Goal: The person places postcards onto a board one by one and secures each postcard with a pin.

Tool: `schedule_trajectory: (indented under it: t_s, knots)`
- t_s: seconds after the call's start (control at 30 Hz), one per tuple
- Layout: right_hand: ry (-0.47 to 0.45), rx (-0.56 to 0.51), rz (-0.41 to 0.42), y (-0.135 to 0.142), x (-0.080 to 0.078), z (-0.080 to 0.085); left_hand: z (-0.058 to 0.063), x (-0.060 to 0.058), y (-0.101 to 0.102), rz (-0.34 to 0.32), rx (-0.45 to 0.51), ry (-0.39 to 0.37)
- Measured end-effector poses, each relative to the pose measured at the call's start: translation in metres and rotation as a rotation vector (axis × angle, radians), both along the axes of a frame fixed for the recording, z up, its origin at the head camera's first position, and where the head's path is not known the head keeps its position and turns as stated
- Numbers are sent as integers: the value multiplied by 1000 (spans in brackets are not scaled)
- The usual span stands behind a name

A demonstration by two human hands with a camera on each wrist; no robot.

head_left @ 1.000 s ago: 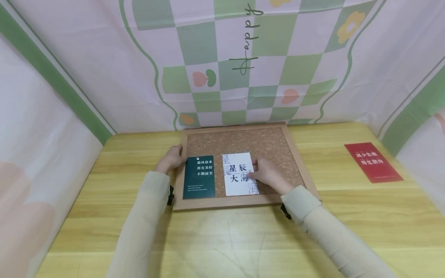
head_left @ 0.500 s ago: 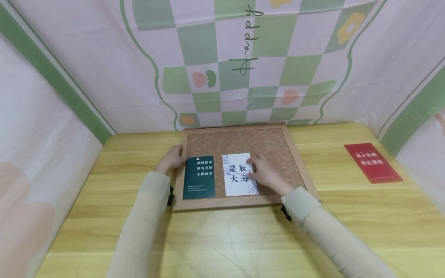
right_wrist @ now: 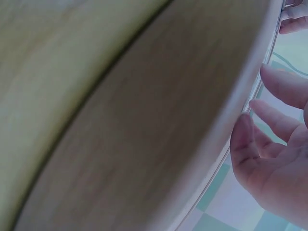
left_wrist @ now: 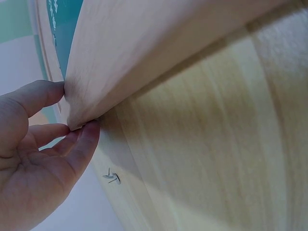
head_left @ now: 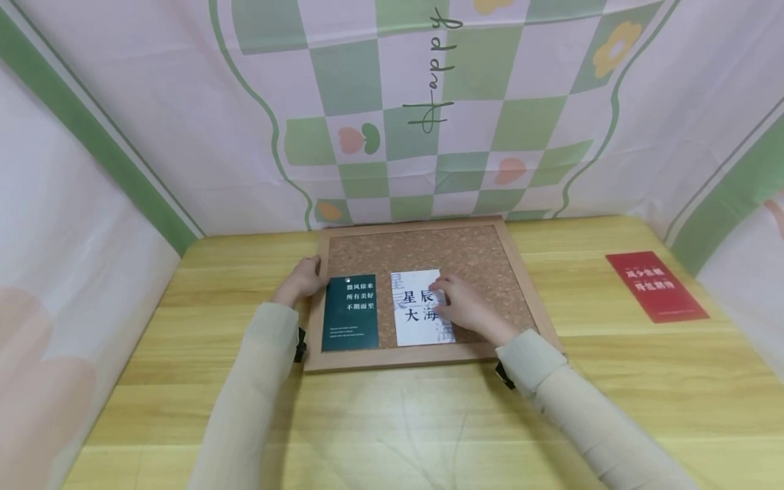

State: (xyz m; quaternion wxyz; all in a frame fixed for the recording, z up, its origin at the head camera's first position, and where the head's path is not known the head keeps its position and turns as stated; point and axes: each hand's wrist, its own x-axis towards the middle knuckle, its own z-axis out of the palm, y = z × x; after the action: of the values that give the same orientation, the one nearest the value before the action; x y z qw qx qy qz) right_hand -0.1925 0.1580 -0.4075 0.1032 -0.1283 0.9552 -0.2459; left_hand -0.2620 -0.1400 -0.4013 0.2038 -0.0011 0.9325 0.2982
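A framed cork board (head_left: pixel 459 248) lies on the wooden table. My left hand (head_left: pixel 300 280) grips its left side: the left wrist view shows the thumb on the frame's upper edge and the fingers along the lower one. On the cork rest a dark green card (head_left: pixel 351 323) with a small pin (head_left: pixel 348 280) near its top and, to its right, a white card (head_left: pixel 422 330) with dark characters. My right hand (head_left: pixel 468 306) is at the white card's right side, its curved fingertips overlapping the card's face. In the right wrist view, the thumb and fingers stand apart with nothing between them.
A red card (head_left: pixel 658 287) lies on the table (head_left: pixel 392 435) to the right. The left wrist view shows a couple of metal thumbtacks (left_wrist: pixel 113 178) on the table near the left hand. A checkered cloth (head_left: pixel 413 116) hangs behind the board.
My right fingertips have shifted from the white card's right edge onto its face. The left hand, the board and both cards on it look still.
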Motion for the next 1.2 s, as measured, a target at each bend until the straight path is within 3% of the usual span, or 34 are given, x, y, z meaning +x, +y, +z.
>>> schedule_trajectory:
  t_s: [0.37,1.2]
  knots:
    - [3,-28,50,3,2,0,0,0,0,-28,-10,24]
    - [-7,17,120,7,1,-5,2,1,0,-4,36,0]
